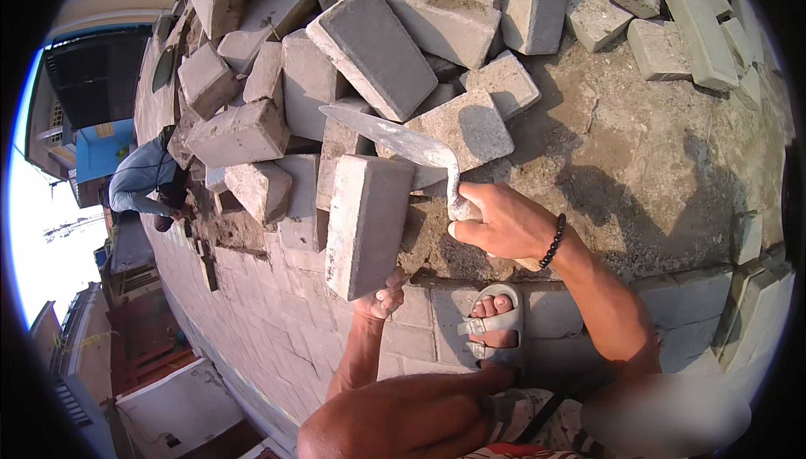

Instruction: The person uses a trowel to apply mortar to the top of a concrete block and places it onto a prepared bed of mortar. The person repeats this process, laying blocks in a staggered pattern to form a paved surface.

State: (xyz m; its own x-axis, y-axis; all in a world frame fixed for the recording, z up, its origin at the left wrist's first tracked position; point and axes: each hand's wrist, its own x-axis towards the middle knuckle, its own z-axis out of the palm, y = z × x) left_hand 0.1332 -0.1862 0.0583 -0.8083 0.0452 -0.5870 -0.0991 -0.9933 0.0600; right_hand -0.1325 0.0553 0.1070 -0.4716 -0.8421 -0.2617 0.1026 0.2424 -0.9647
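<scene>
My left hand [382, 294] grips a grey paving block [366, 224] by its lower end and holds it tilted upright in front of the pile. Closed round the handle of a trowel [403, 139], my right hand [512, 222] is just right of that block. The trowel's narrow, mortar-stained blade points left and up, passing over other blocks. A bent metal neck joins the blade to the handle, most of which my fingers hide. Under the trowel lies a block [470, 127] with a dark shadow on it.
Loose grey blocks [374, 52] are heaped across the far side. Bare sandy ground [621, 174] lies right of the pile, bordered nearer me by laid paving [403, 333]. My sandalled foot [494, 325] rests on the paving. At the left, another person [147, 178] bends down.
</scene>
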